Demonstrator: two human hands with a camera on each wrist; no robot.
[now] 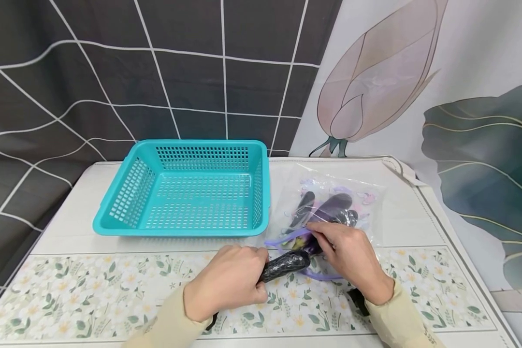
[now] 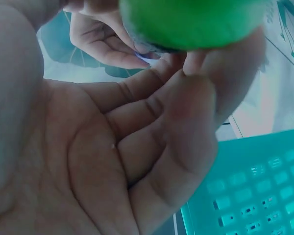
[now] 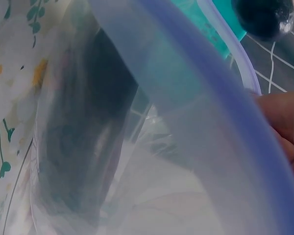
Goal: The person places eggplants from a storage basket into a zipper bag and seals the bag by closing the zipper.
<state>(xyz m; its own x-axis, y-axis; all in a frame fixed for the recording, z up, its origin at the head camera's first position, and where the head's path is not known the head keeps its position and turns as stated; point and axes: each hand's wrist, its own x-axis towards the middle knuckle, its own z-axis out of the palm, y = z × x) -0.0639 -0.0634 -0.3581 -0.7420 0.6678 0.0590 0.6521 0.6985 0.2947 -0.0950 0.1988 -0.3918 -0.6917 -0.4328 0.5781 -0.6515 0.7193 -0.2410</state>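
My left hand [image 1: 230, 278] grips a dark, glossy eggplant [image 1: 284, 266] by one end; its other end points right, at the mouth of a clear zip bag [image 1: 282, 210]. In the left wrist view the eggplant's green cap [image 2: 196, 22] shows close to the camera above the curled fingers. With thumb and fingers my right hand [image 1: 348, 251] pinches the bag's purple zip edge [image 1: 287, 238], and the mouth gapes. Inside the bag lie several dark eggplants [image 1: 332, 205]. The right wrist view looks past the purple edge [image 3: 210, 83] at one dark eggplant [image 3: 83, 122] behind the plastic.
A turquoise perforated basket [image 1: 182, 232] stands on the table to the left of the bag, with nothing in it. The table wears a white cover with a floral strip [image 1: 113, 290] along its front. A dark grid-patterned curtain [image 1: 191, 82] hangs right behind.
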